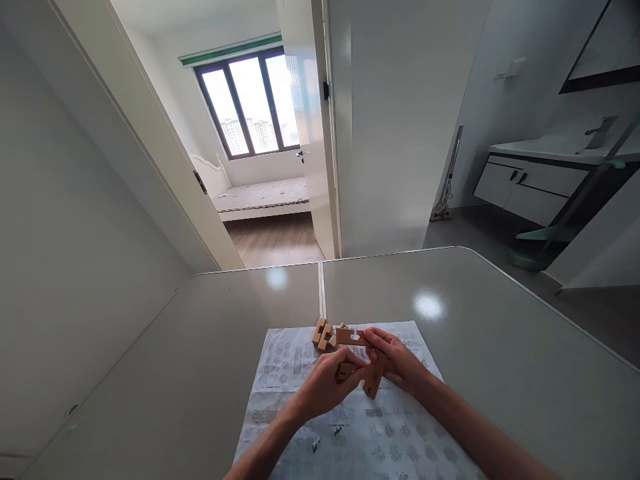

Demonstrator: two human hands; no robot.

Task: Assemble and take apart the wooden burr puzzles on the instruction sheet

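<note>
Notched wooden bars (353, 337) sit pinched in the right hand (397, 363), raised off the printed sheet (400, 427) where the left hand (323, 387), curled round a small block (345, 371), meets them.

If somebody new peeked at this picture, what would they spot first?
Probably the left hand and right hand meeting low in the middle, gripping wooden puzzle pieces over a printed sheet on the grey table. More loose pieces lie just beyond the fingers. Far back, a bright window shines through the open doorway.
</note>
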